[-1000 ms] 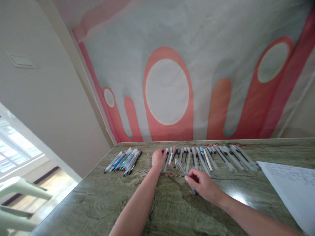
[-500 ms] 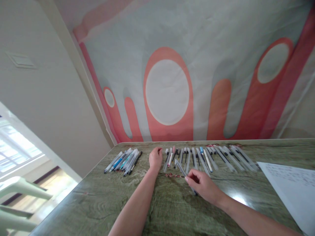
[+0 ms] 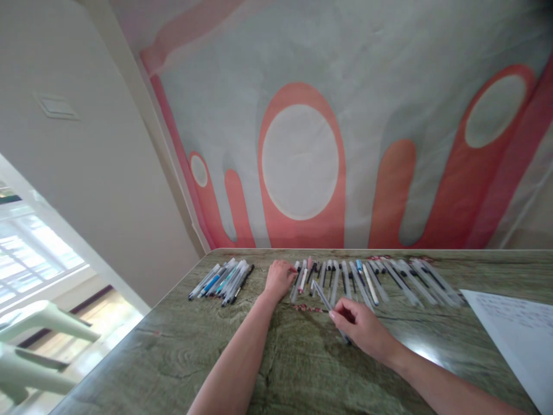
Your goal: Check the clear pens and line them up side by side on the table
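Note:
My right hand [image 3: 360, 325] pinches a clear-barrelled pen [image 3: 322, 297] above the front of the table, its tip angled up and to the left. My left hand [image 3: 280, 278] rests at the left end of a row of pens [image 3: 334, 279], fingers stretched toward the leftmost clear pen [image 3: 296, 287]. Its fingertips are at that pen's upper part; whether they touch it I cannot tell. The row holds mostly clear pens with dark refills, plus a white pen [image 3: 370, 283] and a pink-and-white one [image 3: 303, 280].
Left of my left hand lies a bunch of pens [image 3: 222, 281], some blue or teal. A sheet of paper with writing [image 3: 512, 328] lies at the right on the wood-grain table [image 3: 181, 346]. Behind is a patterned wall; green plastic stools [image 3: 43, 323] stand at the lower left.
My left hand has moved right to the row's left end, its fingers extending from a curl. My right hand still holds the pen. The view has shifted slightly.

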### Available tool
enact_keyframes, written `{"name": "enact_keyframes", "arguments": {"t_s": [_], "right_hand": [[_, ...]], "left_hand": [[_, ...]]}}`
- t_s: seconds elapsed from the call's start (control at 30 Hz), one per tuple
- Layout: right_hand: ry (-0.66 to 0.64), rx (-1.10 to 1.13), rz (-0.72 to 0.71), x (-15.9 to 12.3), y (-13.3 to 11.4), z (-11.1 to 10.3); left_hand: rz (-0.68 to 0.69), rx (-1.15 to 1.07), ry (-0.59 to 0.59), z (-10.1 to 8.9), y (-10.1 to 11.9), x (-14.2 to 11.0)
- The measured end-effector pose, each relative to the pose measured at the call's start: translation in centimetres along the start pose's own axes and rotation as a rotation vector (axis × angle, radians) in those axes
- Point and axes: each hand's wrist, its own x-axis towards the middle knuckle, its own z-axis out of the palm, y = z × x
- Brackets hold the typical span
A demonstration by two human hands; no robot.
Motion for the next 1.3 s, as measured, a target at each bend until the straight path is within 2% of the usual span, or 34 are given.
{"name": "enact_keyframes", "arguments": {"t_s": [0.23, 0.73, 1.0, 1.17, 1.3], "right_hand": [[-0.001, -0.007, -0.002, 0.0, 0.1, 0.1], [-0.001, -0.01, 0.004, 0.0, -0.2, 0.0], [-0.004, -0.022, 0.005, 0.0, -0.4, -0.1], [0.0, -0.018, 0.012, 0.0, -0.2, 0.0], [0.002, -0.006, 0.011, 0.0, -0.1, 0.1]], "left_hand": [[0.029, 0.019, -0.009, 0.8, 0.1, 0.3], [-0.031, 0.1, -0.125, 0.2, 1.1, 0.4], [-0.136, 0.075, 0.073, 0.9, -0.3, 0.6], [-0.173, 0.051, 0.07, 1.5, -0.1, 0.9], [-0.142, 0.054, 0.074, 1.9, 0.2, 0.8]]}}
